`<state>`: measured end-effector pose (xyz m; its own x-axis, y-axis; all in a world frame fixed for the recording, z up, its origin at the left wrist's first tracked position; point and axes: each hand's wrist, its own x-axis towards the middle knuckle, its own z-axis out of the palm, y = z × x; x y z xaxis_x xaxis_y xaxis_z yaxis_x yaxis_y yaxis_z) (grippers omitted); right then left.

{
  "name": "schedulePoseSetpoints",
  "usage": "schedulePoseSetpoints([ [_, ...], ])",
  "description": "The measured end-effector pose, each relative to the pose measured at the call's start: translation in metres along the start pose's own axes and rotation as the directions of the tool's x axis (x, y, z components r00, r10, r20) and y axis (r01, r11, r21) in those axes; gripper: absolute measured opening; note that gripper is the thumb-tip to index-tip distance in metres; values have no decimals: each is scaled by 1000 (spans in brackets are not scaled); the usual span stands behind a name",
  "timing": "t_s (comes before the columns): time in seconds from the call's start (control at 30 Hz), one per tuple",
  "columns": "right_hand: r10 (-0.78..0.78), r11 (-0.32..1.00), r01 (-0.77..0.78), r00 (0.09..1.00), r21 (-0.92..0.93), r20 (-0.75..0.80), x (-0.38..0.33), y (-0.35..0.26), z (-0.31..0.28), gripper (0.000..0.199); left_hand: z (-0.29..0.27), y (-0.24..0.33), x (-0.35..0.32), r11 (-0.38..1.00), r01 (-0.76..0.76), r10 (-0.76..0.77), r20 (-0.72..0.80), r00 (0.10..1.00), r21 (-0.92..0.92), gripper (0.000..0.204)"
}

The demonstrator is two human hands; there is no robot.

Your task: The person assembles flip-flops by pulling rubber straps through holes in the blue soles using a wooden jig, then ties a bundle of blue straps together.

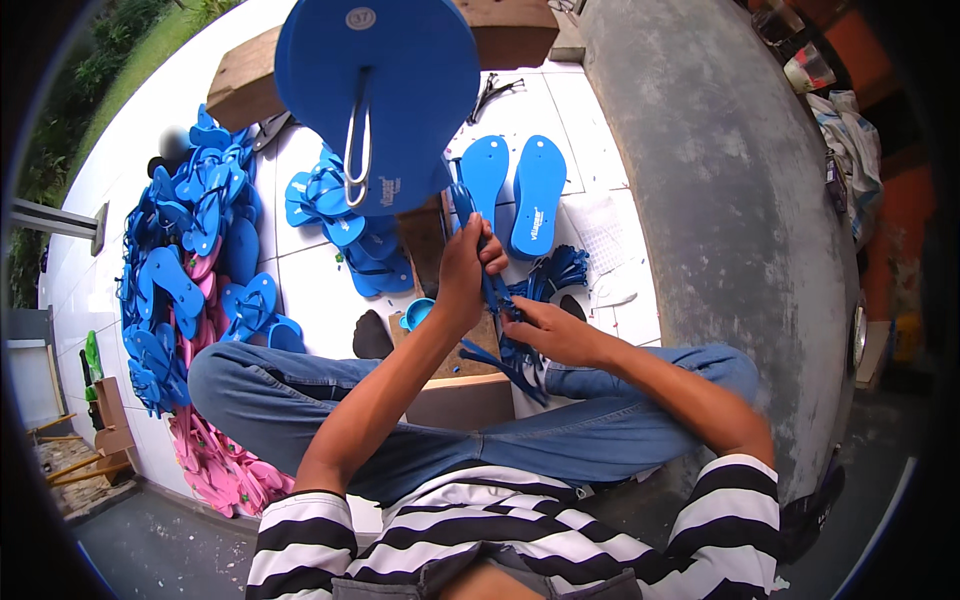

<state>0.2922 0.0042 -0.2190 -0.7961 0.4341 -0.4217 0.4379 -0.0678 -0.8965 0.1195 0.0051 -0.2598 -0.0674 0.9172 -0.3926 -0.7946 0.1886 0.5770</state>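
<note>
My left hand [466, 268] is closed around a blue flip-flop strap [461, 198] that rises from its fist. Lower and to the right, my right hand [552, 332] pinches blue strapping that hangs below the left fist. Straight ahead, a blue flip-flop sole [400, 110] is raised close to the camera, with a metal wire hook [356, 150] standing out of its slit. Beyond my right hand lies a bundle of blue straps [563, 270]. Two bare blue soles, a left one [486, 172] and a right one [539, 195], lie side by side on the tiles.
A heap of blue flip-flops [195, 225] spreads along the left, with pink flip-flops [225, 465] nearer me. Smaller blue flip-flops [335, 205] lie behind my left arm. A wooden beam [243, 80] supports the raised sole. A grey concrete ledge [700, 200] runs along the right.
</note>
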Motion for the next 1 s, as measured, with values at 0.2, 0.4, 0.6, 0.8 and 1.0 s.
schedulePoseSetpoints([
  [0.2, -160, 842, 200, 979, -500, 122, -25, 42, 30, 31, 0, 32, 16, 990, 6, -10, 26, 1000, 143, 30],
  [0.4, -56, 983, 29, 988, -182, -145, -6, 44, 26, 35, 19, 45, -7, 881, 190, -270, 130, 954, 433, 35],
  [0.6, -75, 969, -80, 808, -235, -585, 19, 33, -32, 58, 26, 50, -22, 774, -49, -175, 287, 942, 631, 38],
  [0.8, -96, 976, 178, 873, 128, -477, 12, -29, -36, 54, 21, 38, -42, 512, -244, -150, 365, 919, 823, 35],
  [1.0, -346, 938, 311, 829, -151, -440, 10, -64, -42, 34, 25, 51, -59, 443, -258, 13, 282, 959, 859, 34],
])
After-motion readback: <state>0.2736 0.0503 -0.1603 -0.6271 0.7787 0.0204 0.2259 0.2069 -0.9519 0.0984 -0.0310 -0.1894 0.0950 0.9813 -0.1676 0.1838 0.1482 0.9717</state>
